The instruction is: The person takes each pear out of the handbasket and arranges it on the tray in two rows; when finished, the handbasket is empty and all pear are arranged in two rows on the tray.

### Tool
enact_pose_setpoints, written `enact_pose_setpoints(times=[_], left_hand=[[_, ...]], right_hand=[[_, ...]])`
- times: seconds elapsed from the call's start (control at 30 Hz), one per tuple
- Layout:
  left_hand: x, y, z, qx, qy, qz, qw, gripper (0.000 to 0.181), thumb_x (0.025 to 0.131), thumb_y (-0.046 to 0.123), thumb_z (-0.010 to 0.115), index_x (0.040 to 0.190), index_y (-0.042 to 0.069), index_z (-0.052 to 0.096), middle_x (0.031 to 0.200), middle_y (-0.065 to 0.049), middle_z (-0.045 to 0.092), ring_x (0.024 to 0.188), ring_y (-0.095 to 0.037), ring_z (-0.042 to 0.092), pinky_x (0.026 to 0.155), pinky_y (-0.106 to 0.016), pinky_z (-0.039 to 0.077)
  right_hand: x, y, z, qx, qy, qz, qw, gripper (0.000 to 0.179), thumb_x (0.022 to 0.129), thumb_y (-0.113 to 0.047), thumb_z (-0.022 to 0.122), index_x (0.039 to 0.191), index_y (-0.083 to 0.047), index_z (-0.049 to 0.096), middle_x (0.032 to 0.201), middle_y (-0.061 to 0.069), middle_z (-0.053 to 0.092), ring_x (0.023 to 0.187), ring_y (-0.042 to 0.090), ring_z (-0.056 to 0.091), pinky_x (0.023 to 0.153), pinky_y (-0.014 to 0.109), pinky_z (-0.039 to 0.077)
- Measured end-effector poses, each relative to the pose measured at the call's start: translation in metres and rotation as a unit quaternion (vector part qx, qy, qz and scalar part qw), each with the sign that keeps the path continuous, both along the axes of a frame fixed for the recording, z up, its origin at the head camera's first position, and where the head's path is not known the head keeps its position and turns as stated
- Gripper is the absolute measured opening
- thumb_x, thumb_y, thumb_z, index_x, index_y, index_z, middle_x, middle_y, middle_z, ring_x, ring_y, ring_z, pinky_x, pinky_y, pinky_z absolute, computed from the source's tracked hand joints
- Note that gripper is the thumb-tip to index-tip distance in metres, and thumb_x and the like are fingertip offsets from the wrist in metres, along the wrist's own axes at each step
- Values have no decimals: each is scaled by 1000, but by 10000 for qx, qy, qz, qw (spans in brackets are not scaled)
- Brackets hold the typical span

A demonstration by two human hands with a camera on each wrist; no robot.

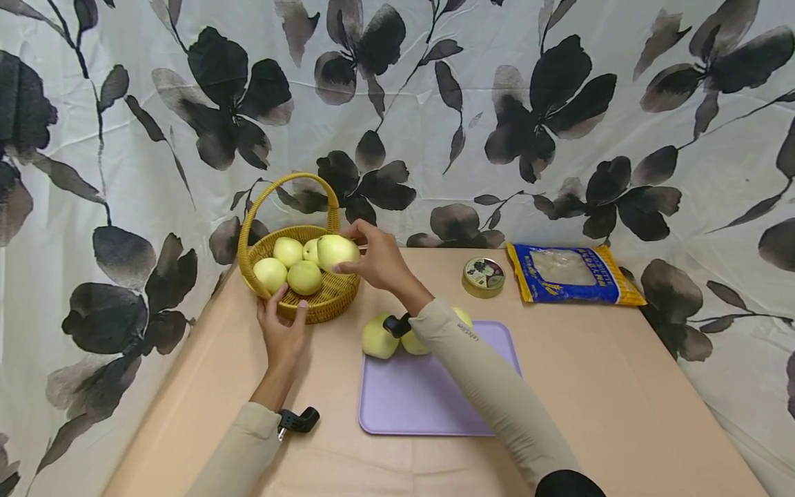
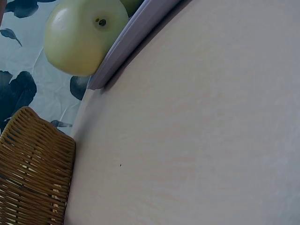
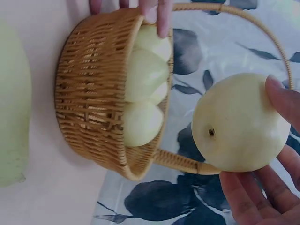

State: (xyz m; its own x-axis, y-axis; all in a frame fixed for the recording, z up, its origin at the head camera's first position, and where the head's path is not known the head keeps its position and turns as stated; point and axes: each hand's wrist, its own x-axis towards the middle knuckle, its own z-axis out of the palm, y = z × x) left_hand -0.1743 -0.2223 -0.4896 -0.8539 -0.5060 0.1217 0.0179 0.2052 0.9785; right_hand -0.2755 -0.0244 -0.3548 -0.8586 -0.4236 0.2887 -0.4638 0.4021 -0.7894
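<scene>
My right hand holds a small, round, pale green melon between thumb and fingers, above the right side of a yellow wicker basket. In the right wrist view this melon shows a small dark scar on its end. Several similar melons lie in the basket, under its arched handle. My left hand grips the near left rim of the basket, with fingers over the edge. From the left wrist, only the basket's side shows; the left hand is out of that view.
More pale green melons sit at the far end of a purple tray, partly behind my right forearm. A small round tin and a blue and yellow packet are at the back right. A floral cloth hangs behind the table.
</scene>
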Motion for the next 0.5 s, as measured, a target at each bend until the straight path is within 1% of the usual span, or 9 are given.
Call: enact_pose_setpoints(times=[0.17, 0.3, 0.5], left_hand=[[0, 0, -1, -66, -53, 46, 10000, 56, 106, 27, 65, 159, 18, 47, 179, -7, -7, 166, -30, 5, 124, -57, 36], [0, -1, -1, -132, -50, 81, 9999, 56, 106, 26, 66, 158, 18, 48, 179, -9, -7, 166, -31, 3, 125, -57, 35], [-1, 0, -1, -107, -8, 77, 9999, 55, 106, 23, 66, 158, 17, 48, 179, -10, -5, 166, -31, 4, 125, -56, 36]], right_hand=[[17, 14, 3, -377, 91, -52, 9992, 53, 75, -19, 99, 119, -17, 69, 128, 0, 75, 118, 19, 73, 99, 35, 60], [32, 26, 2, -630, 167, -85, 9978, 55, 75, -15, 99, 122, -16, 69, 129, 1, 75, 119, 18, 71, 99, 35, 61], [53, 44, -1, -825, 254, -151, 9962, 57, 74, -12, 99, 124, -13, 69, 129, 2, 73, 120, 21, 70, 99, 33, 61]])
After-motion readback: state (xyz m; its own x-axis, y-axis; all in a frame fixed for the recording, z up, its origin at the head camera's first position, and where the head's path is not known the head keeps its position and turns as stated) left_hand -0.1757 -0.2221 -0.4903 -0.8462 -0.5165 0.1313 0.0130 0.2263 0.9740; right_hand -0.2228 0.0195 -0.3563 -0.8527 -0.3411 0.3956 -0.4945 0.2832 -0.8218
